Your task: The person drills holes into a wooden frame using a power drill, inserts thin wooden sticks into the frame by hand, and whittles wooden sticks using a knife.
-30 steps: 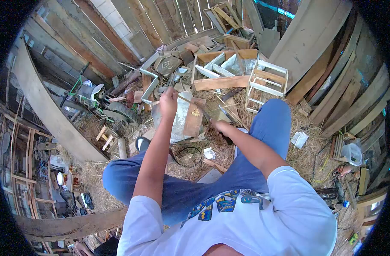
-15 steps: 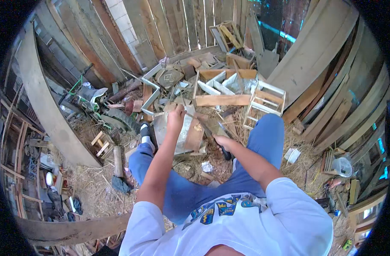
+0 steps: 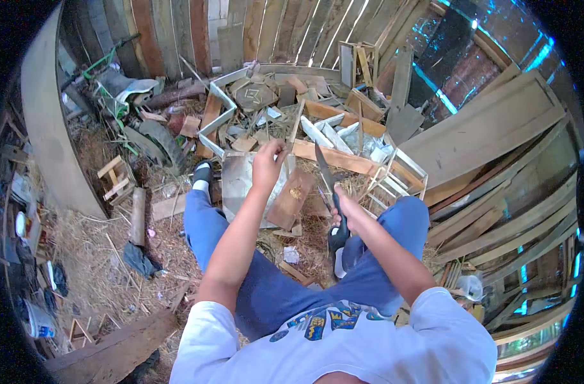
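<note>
My right hand (image 3: 348, 210) is wrapped round the black handle of a machete (image 3: 324, 168). Its dark blade points up and away from me, apart from my left hand. My left hand (image 3: 268, 168) hovers over a wooden board (image 3: 291, 200), its fingers curled together; what they hold, if anything, I cannot make out. Under that board lies a pale flat panel (image 3: 236, 182) on the straw-strewn ground, between my feet.
Wooden frames (image 3: 340, 159) and scrap pile up ahead. A zigzag white frame (image 3: 223, 102) stands left of the pile. Long planks (image 3: 484, 137) lean at the right; a tall board (image 3: 55, 128) leans left. A short log (image 3: 138, 216) lies on the straw.
My right hand has swung the machete upright, away from my left hand, where the blade reached before. My left hand stays over the boards. The view has shifted to the right.
</note>
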Demonstrator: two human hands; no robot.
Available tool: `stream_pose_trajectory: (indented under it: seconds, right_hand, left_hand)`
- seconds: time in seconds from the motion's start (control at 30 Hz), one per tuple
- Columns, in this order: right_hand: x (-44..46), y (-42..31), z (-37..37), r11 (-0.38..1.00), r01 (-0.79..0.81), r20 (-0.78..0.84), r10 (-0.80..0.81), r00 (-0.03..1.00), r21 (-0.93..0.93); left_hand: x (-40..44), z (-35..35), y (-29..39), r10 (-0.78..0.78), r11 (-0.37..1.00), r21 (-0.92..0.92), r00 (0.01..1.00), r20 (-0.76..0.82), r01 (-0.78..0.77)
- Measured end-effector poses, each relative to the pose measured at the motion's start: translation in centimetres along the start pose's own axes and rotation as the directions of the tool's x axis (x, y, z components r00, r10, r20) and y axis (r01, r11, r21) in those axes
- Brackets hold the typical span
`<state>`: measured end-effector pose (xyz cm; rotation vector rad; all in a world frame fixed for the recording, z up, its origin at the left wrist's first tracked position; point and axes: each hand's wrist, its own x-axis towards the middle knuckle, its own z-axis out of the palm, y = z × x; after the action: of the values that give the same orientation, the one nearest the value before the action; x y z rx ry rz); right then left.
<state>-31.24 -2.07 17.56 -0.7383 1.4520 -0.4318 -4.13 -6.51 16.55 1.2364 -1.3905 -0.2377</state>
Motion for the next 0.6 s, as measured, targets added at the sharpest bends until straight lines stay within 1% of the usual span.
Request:
stream_pose_trajectory:
  seconds: [0.03,0.1,0.17,0.23,0.27,0.3,0.33,0.37,0.4,0.43,0.47,0.5,0.6]
  right_hand:
    - [-0.7,-1.6,0.2,1.0,0.024,0.023,-0.024,0.999,0.018]
    - [-1.8,-4.4,0.6,0.999,0.038,0.03,-0.038,0.999,0.013]
    - [-2.6,-6.9,1.2,0.999,0.049,0.046,-0.05,0.998,0.023]
    - [-3.2,-8.3,1.4,0.978,0.205,0.018,-0.204,0.979,-0.038]
    - [-3.2,-8.7,1.2,0.965,0.263,0.067,-0.263,0.962,0.006]
    - [-3.4,-8.9,0.9,0.967,0.255,0.069,-0.255,0.965,0.01]
    - [-3.4,-9.1,0.5,0.96,0.28,0.075,-0.279,0.957,-0.002]
    - [-3.2,-9.2,0.3,0.952,0.305,0.083,-0.303,0.949,-0.012]
    - [-3.0,-8.9,0.2,0.955,0.295,0.091,-0.293,0.952,-0.006]
    - [-2.9,-8.4,0.2,0.949,0.314,0.063,-0.313,0.948,-0.006]
    - [-2.6,-8.0,0.0,0.941,0.338,0.037,-0.337,0.941,-0.018]
    - [-2.2,-7.3,-0.1,0.942,0.336,0.05,-0.336,0.941,0.004]
    - [-2.8,-6.0,0.1,0.946,0.315,0.098,-0.322,0.942,0.08]
  left_hand:
    - [0.2,0.1,-0.2,-0.011,1.0,-0.008,1.0,-0.01,0.011]
    - [0.0,0.6,-0.7,0.023,1.0,-0.014,1.0,-0.013,-0.023]
    - [-0.2,1.1,-0.1,-0.008,1.0,-0.026,1.0,0.004,0.008]
    - [-0.5,1.8,0.7,-0.033,0.999,-0.037,0.999,0.039,0.034]
    - [-0.5,2.2,1.0,0.012,1.0,0.007,0.999,0.031,-0.012]
    - [-0.5,2.6,1.3,0.057,0.997,0.053,0.998,0.024,-0.058]
    - [-0.7,3.0,1.5,0.049,0.997,0.06,0.998,0.031,-0.051]
    - [-0.9,3.2,1.8,0.021,1.0,0.001,1.0,0.018,-0.021]
    - [-1.0,3.4,2.0,-0.008,0.998,-0.057,1.0,0.007,0.009]
    - [-1.1,3.6,2.1,-0.017,0.999,-0.049,1.0,0.008,0.017]
    - [-1.0,3.7,2.0,0.003,1.0,-0.029,0.999,0.042,-0.002]
    - [-1.3,4.0,1.8,0.017,1.0,-0.01,0.997,0.076,-0.016]
    - [-1.8,4.4,2.0,0.004,0.999,0.05,0.995,0.098,-0.009]
